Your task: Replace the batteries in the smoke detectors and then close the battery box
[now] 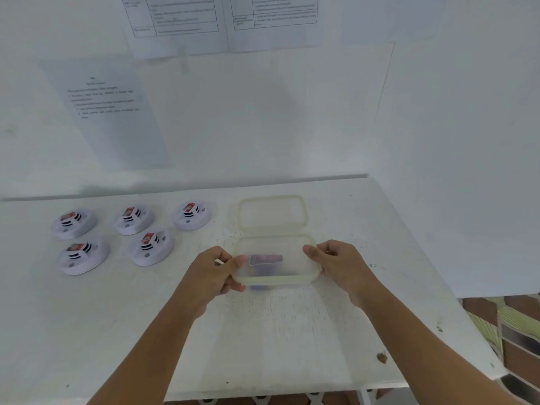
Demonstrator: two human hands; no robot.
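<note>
Hands met at the box (274, 260) in the centre of the frame, low on the white table (277, 331). The left hand (211, 274) pinched the box's left end, thumb on top and fingers curled beneath; the right hand (336, 263) gripped the right end the same way, thumb over the rim. Something red and dark showed blurred through the clear plastic, probably batteries. A second clear piece (273, 213) lay just behind the box, touching or nearly so; whether that was the lid or the tray I could not tell. Five detectors (146, 247) sat at the left of the frame, well apart from the box, each with a red battery showing on top.

To my eye the step was seating the lid. It would go best with the rims squared first, then thumbs pressing down along each edge in turn, since a corner left proud would let the thin plastic spring open.
</note>
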